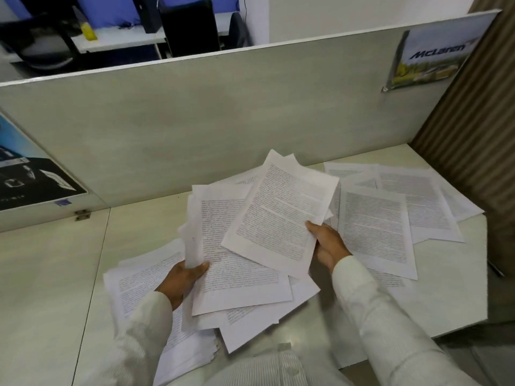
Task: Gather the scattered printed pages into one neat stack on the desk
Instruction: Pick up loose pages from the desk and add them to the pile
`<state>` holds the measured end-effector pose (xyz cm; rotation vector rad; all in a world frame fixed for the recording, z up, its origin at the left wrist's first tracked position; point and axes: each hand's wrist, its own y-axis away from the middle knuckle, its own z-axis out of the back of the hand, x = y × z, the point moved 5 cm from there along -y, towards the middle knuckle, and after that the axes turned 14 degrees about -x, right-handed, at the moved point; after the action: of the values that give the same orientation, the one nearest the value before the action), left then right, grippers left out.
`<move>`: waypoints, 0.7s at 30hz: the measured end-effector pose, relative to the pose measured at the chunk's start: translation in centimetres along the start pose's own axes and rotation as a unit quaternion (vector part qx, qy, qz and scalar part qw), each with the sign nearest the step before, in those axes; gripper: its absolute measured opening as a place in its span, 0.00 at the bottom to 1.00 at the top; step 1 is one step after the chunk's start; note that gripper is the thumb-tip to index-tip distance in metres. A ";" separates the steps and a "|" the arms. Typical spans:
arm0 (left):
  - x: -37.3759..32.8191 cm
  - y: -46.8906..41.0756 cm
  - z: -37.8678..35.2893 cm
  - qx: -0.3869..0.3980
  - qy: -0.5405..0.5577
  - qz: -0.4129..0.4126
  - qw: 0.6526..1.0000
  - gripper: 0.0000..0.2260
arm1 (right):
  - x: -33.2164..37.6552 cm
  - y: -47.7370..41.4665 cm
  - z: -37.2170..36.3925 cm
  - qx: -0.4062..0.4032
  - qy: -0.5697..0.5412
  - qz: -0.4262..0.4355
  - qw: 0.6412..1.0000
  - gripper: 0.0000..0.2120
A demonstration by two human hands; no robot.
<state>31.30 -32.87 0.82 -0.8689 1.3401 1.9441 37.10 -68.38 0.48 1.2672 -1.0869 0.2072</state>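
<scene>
Grips the left edge of a fanned sheaf of white printed paper pages [239, 263] with the left hand [182, 277], thumb on top. Pinches the lower right corner of the tilted top sheet [281, 215] with the right hand [327, 243]. Holds both over more loose pages [376, 224] scattered across the pale beige desk [50, 274].

The pages [278, 218] on the desk [50, 274] were thin matt white paper. The desk itself was smooth, pale, faintly glossy. Behind the desk the partition [195, 121] looked matt and finely grained, its poster [429, 59] glossy. The sleeves [376, 316] were ribbed white cloth.
</scene>
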 end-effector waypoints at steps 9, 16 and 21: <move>0.6 -0.3 1.0 -0.080 0.048 0.000 0.996 0.19 | 8.4 2.8 2.5 -0.106 0.031 0.264 0.958 0.06; 0.3 -0.6 1.5 -0.155 0.112 0.010 0.981 0.25 | 15.1 8.7 1.4 -0.052 0.133 0.452 0.880 0.06; -0.4 -0.1 1.5 -0.157 0.119 -0.006 0.980 0.23 | 17.3 12.7 -0.4 0.000 0.070 0.482 0.873 0.07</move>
<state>31.38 -31.48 1.43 -1.2920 1.1663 2.1288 37.89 -70.77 21.80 0.5906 -1.5130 1.0335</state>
